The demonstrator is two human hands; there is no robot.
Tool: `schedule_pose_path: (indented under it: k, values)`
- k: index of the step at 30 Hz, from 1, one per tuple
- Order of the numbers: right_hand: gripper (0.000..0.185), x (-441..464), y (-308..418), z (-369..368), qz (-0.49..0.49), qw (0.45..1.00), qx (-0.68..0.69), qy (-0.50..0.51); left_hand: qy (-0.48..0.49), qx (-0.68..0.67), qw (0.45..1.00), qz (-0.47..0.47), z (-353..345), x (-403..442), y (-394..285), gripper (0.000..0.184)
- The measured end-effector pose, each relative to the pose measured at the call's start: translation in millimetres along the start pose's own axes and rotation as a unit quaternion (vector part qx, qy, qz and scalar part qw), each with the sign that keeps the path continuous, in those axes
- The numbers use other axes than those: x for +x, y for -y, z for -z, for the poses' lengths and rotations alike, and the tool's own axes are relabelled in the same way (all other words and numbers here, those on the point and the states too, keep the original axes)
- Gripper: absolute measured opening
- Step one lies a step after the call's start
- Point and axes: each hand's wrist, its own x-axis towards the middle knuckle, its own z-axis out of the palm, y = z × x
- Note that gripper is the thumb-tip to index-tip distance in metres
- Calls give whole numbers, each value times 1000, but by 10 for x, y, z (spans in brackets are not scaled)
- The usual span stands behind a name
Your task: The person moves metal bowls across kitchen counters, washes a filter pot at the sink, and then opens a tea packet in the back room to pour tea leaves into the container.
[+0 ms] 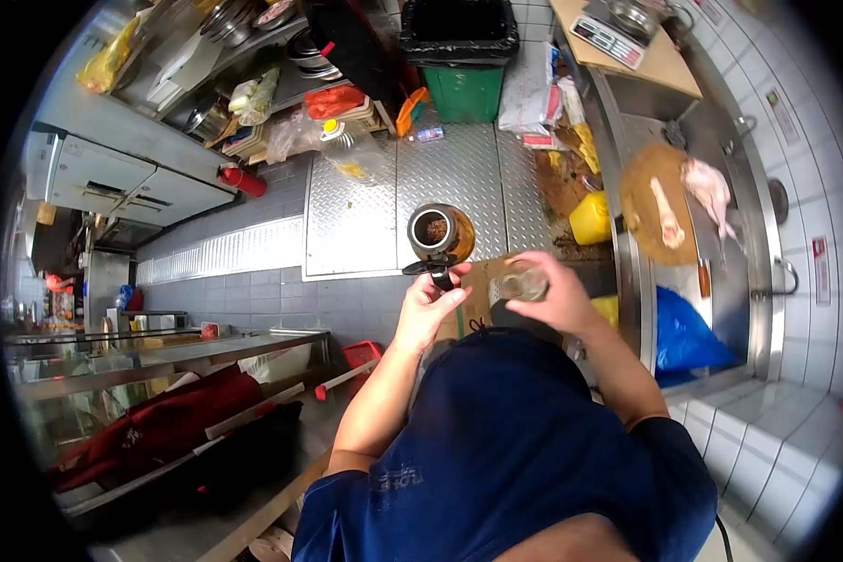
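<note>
The left hand (431,304) is closed around the black handle (439,279) of an amber jug (461,236), its round, pale-rimmed mouth facing up and reddish-brown bits showing inside. The jug is just beyond this grip. To its right, the right hand (554,292) curls around a small clear glass vessel (525,283), narrow grip, thumb on the near side; its contents are unclear. Beyond both hands lies a metal-plated floor (450,164), with a clear plastic bottle (358,155) to the left. Right of the right hand, a round cutting board (639,201) holds pale raw meat (707,187).
</note>
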Motion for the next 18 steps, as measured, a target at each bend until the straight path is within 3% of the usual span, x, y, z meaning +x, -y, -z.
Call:
schedule_pose_path:
  k: [5, 12, 18]
  values:
    - [61, 1354, 100, -37, 173, 981, -63, 52, -24, 79, 996, 28, 179, 829, -259, 32]
    - [59, 2618, -69, 57, 216, 963, -158, 35, -13, 82, 996, -15, 482, 2063, -712, 39]
    - [57, 3680, -198, -107, 252, 944, -204, -66, 35, 147, 989, -3, 1033, 3195, -1188, 40]
